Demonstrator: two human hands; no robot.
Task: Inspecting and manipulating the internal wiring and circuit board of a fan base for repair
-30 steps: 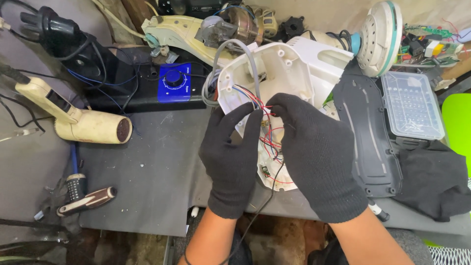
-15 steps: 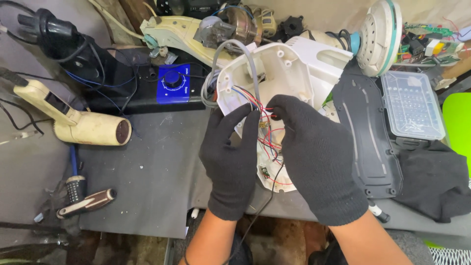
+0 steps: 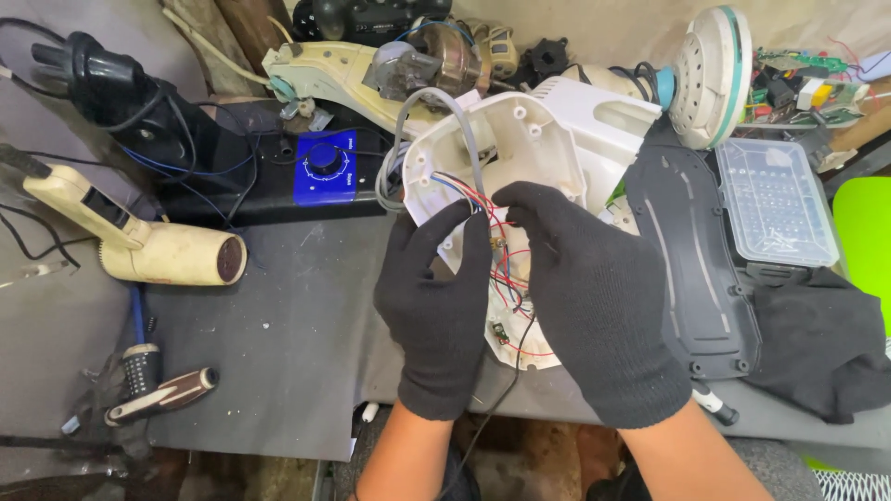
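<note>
Head view: both gloved hands work inside the open white housing [image 3: 520, 158], which lies tilted at mid-surface, its lower rim near the front edge of the surface [image 3: 278, 353]. Left hand [image 3: 436, 315] has its fingers together, thumb tip pressed toward the wires [image 3: 497, 246]. Right hand [image 3: 594, 297] curls its fingers over the same bundle; whether either hand actually pinches a wire cannot be told, since the gloves hide the contact.

Step in hand, as judged: sorting or tracing the wiring inside the housing. A further move would call for fine fingertip work, parting thin red and blue strands without pulling them off the small board at the housing's lower rim.

Count:
- Housing: one, with one grey cable [image 3: 464, 130] looping out at its top.
- Hair dryer [image 3: 139, 246]: one, near the left edge.
- Blue dial box [image 3: 325, 167]: one, toward the back edge.
- Screwdrivers [image 3: 158, 394]: two, at the front left corner.
- Black panel [image 3: 696, 269]: one, just right of the housing.
- Clear parts box [image 3: 775, 199]: one, near the right edge.
- Round fan part [image 3: 710, 65]: one, back right corner.
</note>
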